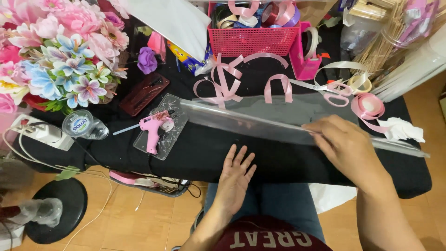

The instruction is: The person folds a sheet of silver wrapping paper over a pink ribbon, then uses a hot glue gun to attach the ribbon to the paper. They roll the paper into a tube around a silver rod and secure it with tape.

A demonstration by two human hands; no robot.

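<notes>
A clear plastic sheet [260, 118] lies folded across the black table [195, 153], its crease running from the middle left to the right edge. My right hand [346, 146] presses flat on the crease toward its right end. My left hand [234, 179] hovers open at the table's near edge, fingers spread, holding nothing. A pink glue gun [153, 128] rests on a clear tray [179, 114] to the left of the sheet.
Pink ribbon loops [223, 86], pink-handled scissors [332, 93] and a pink ribbon roll [369, 107] lie behind the sheet. A red basket [253, 39] of ribbon rolls stands at the back. Artificial flowers [60, 51] fill the far left. A white power strip [44, 132] sits at the left edge.
</notes>
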